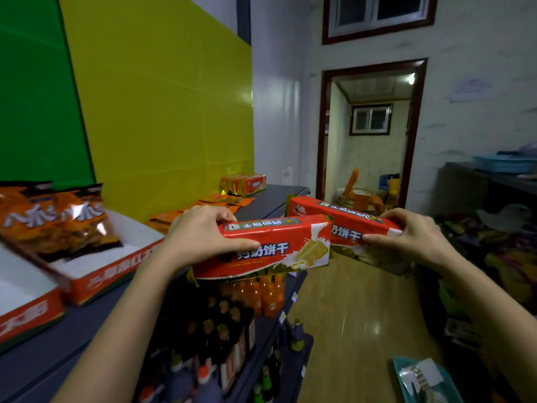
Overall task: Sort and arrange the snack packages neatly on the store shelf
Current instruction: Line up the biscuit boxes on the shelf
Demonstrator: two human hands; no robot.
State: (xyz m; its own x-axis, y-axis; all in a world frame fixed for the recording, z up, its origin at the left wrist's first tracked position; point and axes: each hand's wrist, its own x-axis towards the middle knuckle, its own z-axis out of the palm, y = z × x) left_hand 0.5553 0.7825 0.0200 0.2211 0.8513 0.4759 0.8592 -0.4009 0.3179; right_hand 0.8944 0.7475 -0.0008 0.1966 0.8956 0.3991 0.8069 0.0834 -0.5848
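My left hand [200, 234] grips one long red biscuit pack [279, 245] at its left end, held level above the shelf's front edge. My right hand [412, 231] grips a second red biscuit pack [334, 213] at its right end; that pack lies behind and to the right of the first, out over the aisle. The grey top shelf [267, 199] holds more red biscuit packs [244, 183] standing at its far end. Flat orange packets [220, 200] lie in front of them. Orange snack bags [58, 222] stand in a red and white display box [116, 266] at the left.
Another red and white box [26, 303] sits at the near left. Lower shelves hold orange drink bottles [261, 295] and dark bottles [209, 327]. A wooden floor aisle runs to an open doorway [369, 141]. Mixed goods pile up at the right, with a teal tray [424, 379] near my right arm.
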